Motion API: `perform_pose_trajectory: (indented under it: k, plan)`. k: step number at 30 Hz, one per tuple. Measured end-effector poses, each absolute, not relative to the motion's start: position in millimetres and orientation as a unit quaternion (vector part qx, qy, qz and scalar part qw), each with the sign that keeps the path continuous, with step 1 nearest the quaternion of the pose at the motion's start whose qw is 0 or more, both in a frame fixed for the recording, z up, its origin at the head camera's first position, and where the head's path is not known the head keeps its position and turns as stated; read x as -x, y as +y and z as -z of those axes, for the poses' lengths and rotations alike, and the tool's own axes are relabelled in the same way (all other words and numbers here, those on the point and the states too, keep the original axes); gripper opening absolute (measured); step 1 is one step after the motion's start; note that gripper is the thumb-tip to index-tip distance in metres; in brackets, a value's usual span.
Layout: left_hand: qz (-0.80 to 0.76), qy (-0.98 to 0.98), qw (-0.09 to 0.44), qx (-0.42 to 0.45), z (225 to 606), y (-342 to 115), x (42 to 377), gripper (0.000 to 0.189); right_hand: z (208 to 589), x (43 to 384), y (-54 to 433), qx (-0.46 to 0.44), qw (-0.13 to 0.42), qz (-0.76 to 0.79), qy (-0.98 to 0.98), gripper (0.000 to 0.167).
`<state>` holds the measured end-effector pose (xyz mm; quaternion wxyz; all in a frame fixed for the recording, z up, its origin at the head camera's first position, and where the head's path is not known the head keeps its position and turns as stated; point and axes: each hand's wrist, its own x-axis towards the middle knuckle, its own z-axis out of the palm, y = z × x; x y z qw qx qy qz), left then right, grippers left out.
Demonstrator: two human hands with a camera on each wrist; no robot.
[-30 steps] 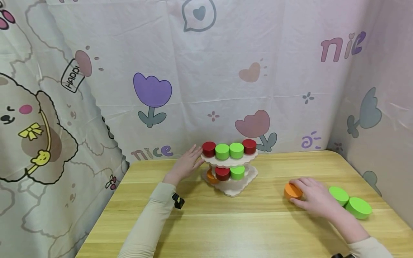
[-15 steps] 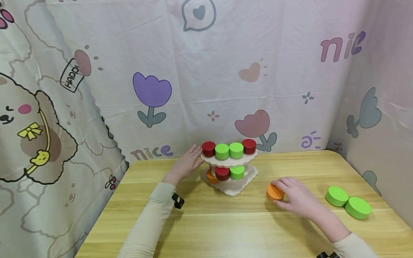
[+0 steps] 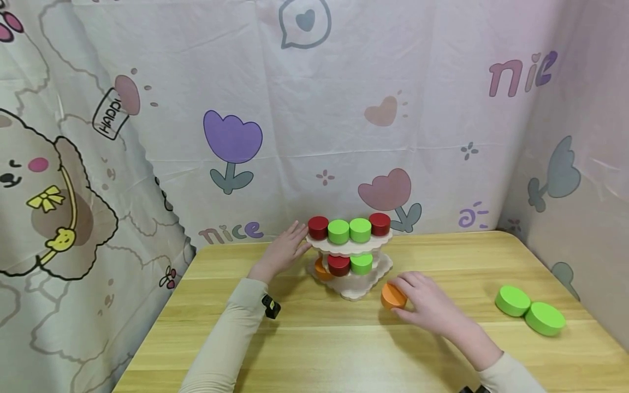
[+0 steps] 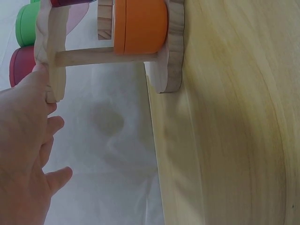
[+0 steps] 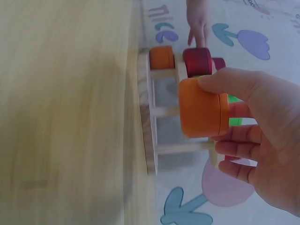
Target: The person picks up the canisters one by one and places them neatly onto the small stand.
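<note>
A two-tier wooden stand (image 3: 351, 286) with scalloped edges stands toward the back of the table. Red and green round blocks line its upper tier, among them a green block (image 3: 338, 232) beside a red block (image 3: 318, 228). On the lower tier sit an orange block (image 4: 140, 28), a red block (image 3: 339, 265) and a green block (image 3: 361, 263). My left hand (image 3: 282, 252) rests with extended fingers at the upper tier's left edge. In my right hand (image 3: 429, 303), thumb and fingers pinch another orange round block (image 3: 393, 296), held just right of and in front of the stand.
Two green round blocks (image 3: 513, 301) lie side by side on the wooden table (image 3: 314, 355) at the right. A printed cloth (image 3: 314, 109) hangs behind the table and along both sides.
My right hand has carried the orange block leftward, away from the two green blocks and closer to the stand. The left hand has stayed at the stand's edge.
</note>
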<state>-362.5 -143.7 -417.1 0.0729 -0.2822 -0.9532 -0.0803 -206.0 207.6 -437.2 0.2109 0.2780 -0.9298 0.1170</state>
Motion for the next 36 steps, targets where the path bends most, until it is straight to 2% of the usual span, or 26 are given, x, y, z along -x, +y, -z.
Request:
perform_pose_trajectory:
  k: [15,24,36]
  plan:
    - [0.086,-0.951,0.079,0.285,419.6,-143.8,364.1,0.061,446.3,210.9,160.8,-0.257,0.216,-0.152,-0.930,0.060]
    - [0.083,-0.950,0.081,0.289,418.7,-144.2,364.9,0.060,453.6,211.0,130.6,-0.169,0.191,-0.234,-0.938,0.060]
    - [0.079,-0.950,0.081,0.290,420.5,-143.8,365.0,0.060,469.3,213.1,103.2,-0.105,0.221,-0.262,-0.933,0.054]
